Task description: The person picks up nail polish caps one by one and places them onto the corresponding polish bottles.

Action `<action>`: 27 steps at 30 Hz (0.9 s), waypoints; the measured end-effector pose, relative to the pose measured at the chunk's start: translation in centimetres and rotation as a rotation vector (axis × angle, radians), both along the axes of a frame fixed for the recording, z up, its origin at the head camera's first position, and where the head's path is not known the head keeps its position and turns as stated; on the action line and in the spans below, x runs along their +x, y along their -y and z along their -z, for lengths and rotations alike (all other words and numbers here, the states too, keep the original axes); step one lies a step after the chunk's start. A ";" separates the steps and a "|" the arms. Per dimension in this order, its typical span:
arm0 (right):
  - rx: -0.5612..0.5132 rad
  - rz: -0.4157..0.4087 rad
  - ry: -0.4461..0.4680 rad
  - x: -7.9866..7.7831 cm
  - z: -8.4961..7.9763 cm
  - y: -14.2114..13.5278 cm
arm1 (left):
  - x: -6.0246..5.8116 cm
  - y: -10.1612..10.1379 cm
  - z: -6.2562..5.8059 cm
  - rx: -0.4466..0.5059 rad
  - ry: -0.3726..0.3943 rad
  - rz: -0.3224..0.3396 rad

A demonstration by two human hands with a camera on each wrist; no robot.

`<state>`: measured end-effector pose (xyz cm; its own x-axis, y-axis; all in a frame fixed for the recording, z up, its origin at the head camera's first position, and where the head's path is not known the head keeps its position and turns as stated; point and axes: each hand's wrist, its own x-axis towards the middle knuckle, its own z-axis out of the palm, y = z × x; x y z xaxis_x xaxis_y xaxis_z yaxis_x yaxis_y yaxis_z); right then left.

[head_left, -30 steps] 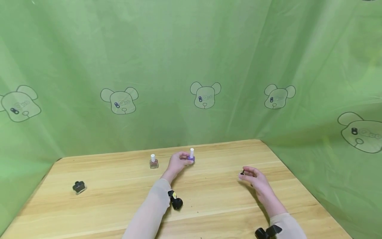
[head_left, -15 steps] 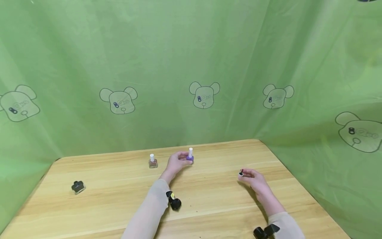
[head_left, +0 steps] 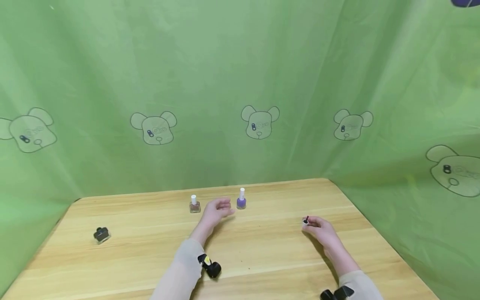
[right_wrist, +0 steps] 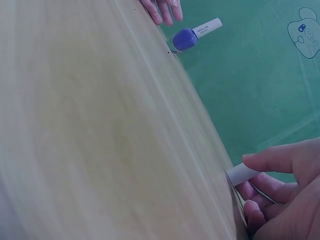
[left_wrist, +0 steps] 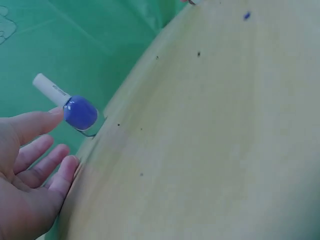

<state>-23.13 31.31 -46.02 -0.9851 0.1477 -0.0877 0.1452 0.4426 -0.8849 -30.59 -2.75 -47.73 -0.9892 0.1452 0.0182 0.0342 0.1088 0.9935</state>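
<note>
A purple nail polish bottle (head_left: 241, 203) with a white cap stands upright towards the back of the table. Just left of it is my left hand (head_left: 216, 212), its fingers loosely bent and holding nothing; in the left wrist view the thumb tip overlaps the purple bottle (left_wrist: 80, 114). On the right side, my right hand (head_left: 322, 231) pinches a small white cylinder (head_left: 305, 222) with a thin black stem, looking like a nail polish brush cap. The right wrist view shows this white cylinder (right_wrist: 242, 174) between thumb and fingers, close over the tabletop.
A brownish-pink nail polish bottle (head_left: 194, 206) with a white cap stands left of my left hand. Farther left is a dark, short bottle (head_left: 101, 235) without a white cap. A green curtain (head_left: 210, 83) surrounds the wooden table (head_left: 150, 258), which has small dark specks.
My left hand has let go of the purple nail polish bottle and drawn back to the left. The right hand has turned the small white cylinder slightly, with its white end now showing.
</note>
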 end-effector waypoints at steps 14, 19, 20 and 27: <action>0.000 0.004 -0.009 0.1 0.0 0.1 | 2.7 2.3 0.2 0.071 0.055 -0.065; 0.029 0.013 0.001 0.2 -0.1 0.2 | 3.7 2.8 0.1 0.084 0.054 -0.113; 0.030 0.014 0.002 0.2 -0.1 0.2 | 4.0 2.9 0.0 0.089 0.052 -0.119; 0.037 0.017 0.000 0.1 0.3 0.0 | 5.2 3.8 -0.2 0.140 0.077 -0.150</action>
